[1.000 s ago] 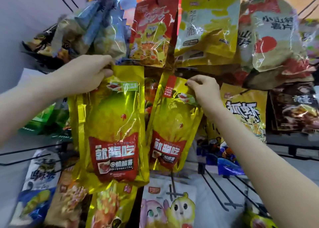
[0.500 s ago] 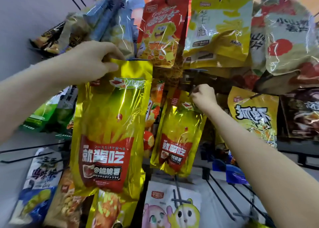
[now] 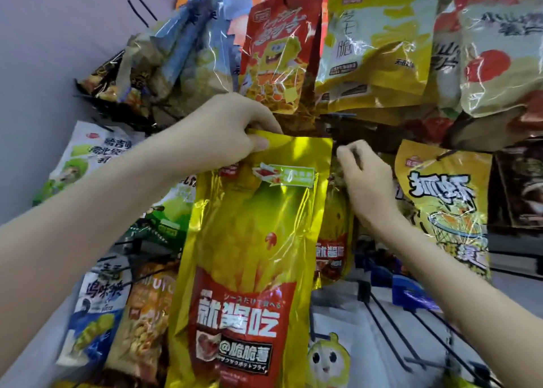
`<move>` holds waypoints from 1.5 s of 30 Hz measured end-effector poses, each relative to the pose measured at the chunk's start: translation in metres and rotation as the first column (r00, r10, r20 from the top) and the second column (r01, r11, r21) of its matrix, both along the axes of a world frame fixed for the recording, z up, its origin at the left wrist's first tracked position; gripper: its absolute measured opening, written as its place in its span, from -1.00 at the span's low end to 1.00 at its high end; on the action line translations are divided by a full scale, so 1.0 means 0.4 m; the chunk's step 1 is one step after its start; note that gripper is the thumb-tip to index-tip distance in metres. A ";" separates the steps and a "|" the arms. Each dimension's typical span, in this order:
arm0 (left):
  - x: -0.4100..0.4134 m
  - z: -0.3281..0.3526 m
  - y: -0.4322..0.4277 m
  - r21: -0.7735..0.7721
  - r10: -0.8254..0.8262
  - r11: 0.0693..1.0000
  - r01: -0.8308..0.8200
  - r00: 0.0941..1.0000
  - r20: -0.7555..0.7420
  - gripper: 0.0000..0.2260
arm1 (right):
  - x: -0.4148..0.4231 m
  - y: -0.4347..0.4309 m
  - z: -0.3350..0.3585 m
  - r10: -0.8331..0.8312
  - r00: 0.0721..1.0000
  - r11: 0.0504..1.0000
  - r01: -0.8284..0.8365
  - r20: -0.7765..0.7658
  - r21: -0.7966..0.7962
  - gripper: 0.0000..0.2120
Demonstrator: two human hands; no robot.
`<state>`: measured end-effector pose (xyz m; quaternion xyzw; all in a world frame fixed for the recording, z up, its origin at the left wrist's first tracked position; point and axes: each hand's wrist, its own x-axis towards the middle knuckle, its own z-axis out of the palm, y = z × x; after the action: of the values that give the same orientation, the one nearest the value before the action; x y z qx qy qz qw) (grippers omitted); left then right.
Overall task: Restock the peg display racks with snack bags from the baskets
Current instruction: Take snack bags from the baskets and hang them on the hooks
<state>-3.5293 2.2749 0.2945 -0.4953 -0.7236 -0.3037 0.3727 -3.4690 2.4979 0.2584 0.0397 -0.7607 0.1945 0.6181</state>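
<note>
My left hand point(image 3: 232, 135) pinches the top left corner of a large gold fries snack bag point(image 3: 249, 240), which hangs upright in front of the rack's middle row. A second gold fries bag point(image 3: 333, 240) hangs just behind it, mostly covered. My right hand point(image 3: 364, 179) is at that bag's top with fingers curled together by a dark peg point(image 3: 338, 120); the exact grip spot is hidden. No basket is in view.
Full pegs surround my hands: a red noodle-snack bag point(image 3: 276, 55), a yellow bag point(image 3: 376, 46) above, a yellow shrimp-snack bag point(image 3: 443, 199) right. Bare black pegs point(image 3: 390, 332) stick out at lower right. A grey wall point(image 3: 44, 64) is on the left.
My left hand has carried the big gold bag right, in front of the second one. My right hand stayed at the second bag's top, near the peg.
</note>
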 end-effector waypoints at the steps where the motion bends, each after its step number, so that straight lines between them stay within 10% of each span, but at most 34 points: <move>1: 0.009 -0.003 0.018 -0.011 -0.007 1.000 0.007 1.000 0.001 -0.82 | 0.026 -0.026 -0.006 0.224 0.974 0.973 -0.221 0.033 -0.072 -0.76; 5: 0.045 -0.015 0.075 -0.038 0.006 0.999 -0.007 1.000 -0.025 -0.81 | 0.110 -0.078 0.011 0.599 0.746 0.800 -0.536 0.291 -0.269 -0.66; 9: 0.069 -0.025 0.098 -0.036 -0.004 0.999 0.004 1.000 0.011 -0.83 | 0.136 -0.044 0.027 0.362 0.867 0.932 -0.345 0.342 -0.113 -0.89; 19: 0.063 -0.094 0.073 -0.114 -0.015 0.992 0.047 0.964 0.266 -0.81 | 0.143 0.004 0.001 0.501 0.817 0.856 -0.419 0.285 -0.304 -0.91; 45: 0.053 -0.113 0.090 -0.084 -0.055 0.993 0.081 0.959 0.276 -0.82 | 0.141 0.026 -0.012 0.446 0.809 0.894 -0.387 0.382 -0.225 -0.91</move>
<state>-3.5080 2.3109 0.2492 -0.4903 -0.7642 -0.3472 0.2346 -3.4128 2.5081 0.2536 0.1201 -0.8338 0.3808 0.3813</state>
